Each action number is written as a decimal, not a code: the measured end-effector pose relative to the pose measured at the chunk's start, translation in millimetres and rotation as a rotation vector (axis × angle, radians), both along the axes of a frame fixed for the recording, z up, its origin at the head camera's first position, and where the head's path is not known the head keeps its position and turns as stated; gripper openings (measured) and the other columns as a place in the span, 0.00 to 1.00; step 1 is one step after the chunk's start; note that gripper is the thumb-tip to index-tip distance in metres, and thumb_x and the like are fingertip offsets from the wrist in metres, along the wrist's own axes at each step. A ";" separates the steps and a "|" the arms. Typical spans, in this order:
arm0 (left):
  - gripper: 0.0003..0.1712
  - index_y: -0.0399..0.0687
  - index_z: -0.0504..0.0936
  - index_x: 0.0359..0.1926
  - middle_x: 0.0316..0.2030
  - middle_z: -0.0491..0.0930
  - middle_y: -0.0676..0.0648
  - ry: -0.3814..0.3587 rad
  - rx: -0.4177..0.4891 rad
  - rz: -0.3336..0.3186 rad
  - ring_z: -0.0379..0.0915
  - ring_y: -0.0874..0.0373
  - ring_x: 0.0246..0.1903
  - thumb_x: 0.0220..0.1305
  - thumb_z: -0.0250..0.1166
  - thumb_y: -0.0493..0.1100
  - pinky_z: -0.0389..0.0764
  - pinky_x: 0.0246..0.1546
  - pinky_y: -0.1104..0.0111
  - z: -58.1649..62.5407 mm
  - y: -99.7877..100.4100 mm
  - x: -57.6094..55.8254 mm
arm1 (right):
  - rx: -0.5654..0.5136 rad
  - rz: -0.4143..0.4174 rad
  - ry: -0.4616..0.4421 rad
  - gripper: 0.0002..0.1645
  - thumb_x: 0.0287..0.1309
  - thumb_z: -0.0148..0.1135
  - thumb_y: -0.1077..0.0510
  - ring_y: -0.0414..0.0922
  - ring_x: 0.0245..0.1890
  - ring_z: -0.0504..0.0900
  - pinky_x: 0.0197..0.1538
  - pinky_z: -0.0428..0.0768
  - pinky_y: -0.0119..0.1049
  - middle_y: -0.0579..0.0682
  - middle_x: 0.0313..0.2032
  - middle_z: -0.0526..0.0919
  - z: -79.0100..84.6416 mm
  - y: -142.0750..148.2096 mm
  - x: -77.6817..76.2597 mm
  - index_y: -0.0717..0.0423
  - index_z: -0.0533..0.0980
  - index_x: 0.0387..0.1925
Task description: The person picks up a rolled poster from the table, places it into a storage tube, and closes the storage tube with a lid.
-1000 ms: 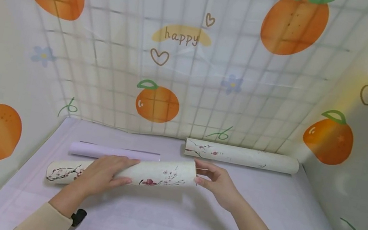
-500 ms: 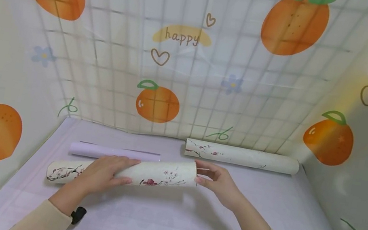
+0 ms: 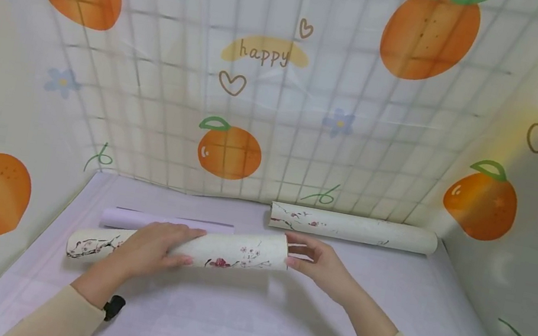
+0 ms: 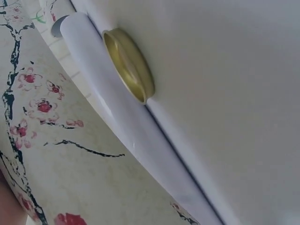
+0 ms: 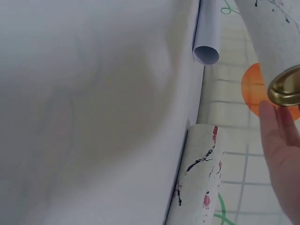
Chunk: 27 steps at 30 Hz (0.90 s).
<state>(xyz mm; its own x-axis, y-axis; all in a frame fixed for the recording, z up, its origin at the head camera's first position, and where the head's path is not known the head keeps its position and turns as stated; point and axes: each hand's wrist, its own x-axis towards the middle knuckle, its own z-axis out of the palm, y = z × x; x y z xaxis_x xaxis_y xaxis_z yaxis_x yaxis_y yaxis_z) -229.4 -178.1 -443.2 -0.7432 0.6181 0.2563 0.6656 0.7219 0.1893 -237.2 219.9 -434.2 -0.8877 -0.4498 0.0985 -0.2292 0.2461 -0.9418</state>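
floral tube (image 3: 232, 252) in the grip of left hand (image 3: 148, 252), mid-length, and right hand (image 3: 320, 268), right end

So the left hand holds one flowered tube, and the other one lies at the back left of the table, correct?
No: the other flowered tube lies at the back right of the table, as the head view shows. The nearer tube is in the left hand.
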 end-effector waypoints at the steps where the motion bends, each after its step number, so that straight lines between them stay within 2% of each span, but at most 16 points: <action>1: 0.37 0.63 0.69 0.72 0.53 0.81 0.55 0.001 -0.004 -0.003 0.78 0.56 0.49 0.65 0.63 0.65 0.78 0.52 0.56 1.4 0.0 -1.7 | 0.008 -0.003 0.008 0.34 0.61 0.70 0.59 0.60 0.62 0.74 0.54 0.82 0.37 0.58 0.65 0.73 0.7 -0.1 -0.2 0.58 0.71 0.67; 7: 0.38 0.60 0.70 0.72 0.58 0.80 0.53 -0.010 -0.041 -0.014 0.77 0.53 0.55 0.64 0.66 0.63 0.77 0.57 0.54 11.4 -1.1 -10.0 | 0.066 -0.010 0.060 0.34 0.63 0.68 0.58 0.62 0.62 0.74 0.55 0.81 0.39 0.59 0.67 0.72 5.2 -1.1 -0.2 0.58 0.70 0.68; 14: 0.37 0.61 0.70 0.72 0.56 0.81 0.51 0.015 -0.065 -0.015 0.78 0.52 0.53 0.64 0.67 0.61 0.78 0.55 0.53 20.3 -4.7 -20.2 | 0.116 -0.047 0.089 0.31 0.67 0.65 0.56 0.63 0.63 0.73 0.59 0.79 0.48 0.60 0.65 0.74 10.2 5.1 1.1 0.60 0.70 0.68; 21: 0.37 0.60 0.69 0.72 0.59 0.80 0.49 -0.009 -0.071 -0.001 0.77 0.49 0.56 0.65 0.67 0.60 0.76 0.59 0.53 20.3 -11.1 -37.1 | 0.186 -0.084 0.112 0.29 0.68 0.64 0.50 0.56 0.62 0.76 0.60 0.78 0.50 0.55 0.62 0.78 15.9 14.4 2.5 0.57 0.73 0.65; 27: 0.37 0.56 0.70 0.71 0.59 0.79 0.48 -0.014 -0.067 -0.001 0.77 0.49 0.57 0.65 0.67 0.59 0.75 0.59 0.53 16.9 -15.6 -52.8 | 0.244 -0.126 0.139 0.25 0.68 0.64 0.51 0.56 0.61 0.77 0.58 0.79 0.52 0.55 0.63 0.77 18.6 20.2 4.3 0.55 0.76 0.63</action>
